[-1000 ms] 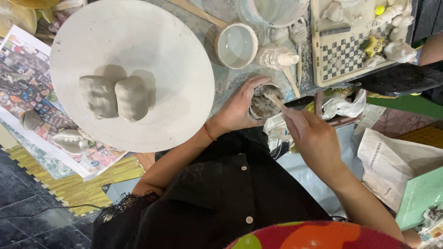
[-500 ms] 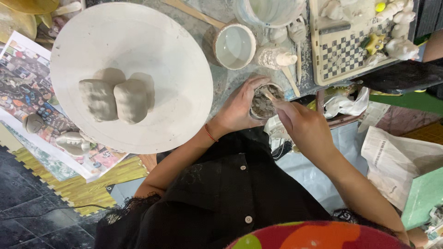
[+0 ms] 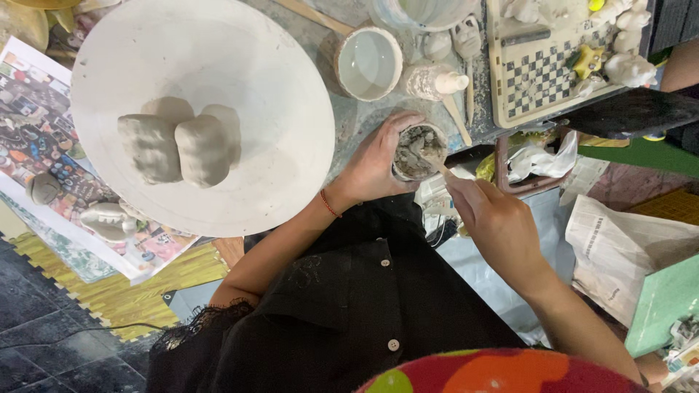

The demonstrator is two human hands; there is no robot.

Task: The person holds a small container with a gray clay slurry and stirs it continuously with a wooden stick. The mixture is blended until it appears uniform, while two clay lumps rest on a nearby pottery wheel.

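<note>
Left hand (image 3: 375,164) clenched around small clay-filled cup (image 3: 419,151) at tabletop (image 3: 349,116) edge, right hand (image 3: 495,222) grasping thin stick (image 3: 439,167) dipped inside; hard stirring could tip the cup, spilling slip onto lap.

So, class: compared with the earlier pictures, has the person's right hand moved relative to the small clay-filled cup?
Yes. The right hand has pulled back from over the small clay-filled cup, towards the person's body, with only the thin wooden stick reaching the cup's rim.

left hand (image 3: 378,164) gripping clay cup (image 3: 419,151), right hand (image 3: 495,222) — stick (image 3: 440,169)
</note>
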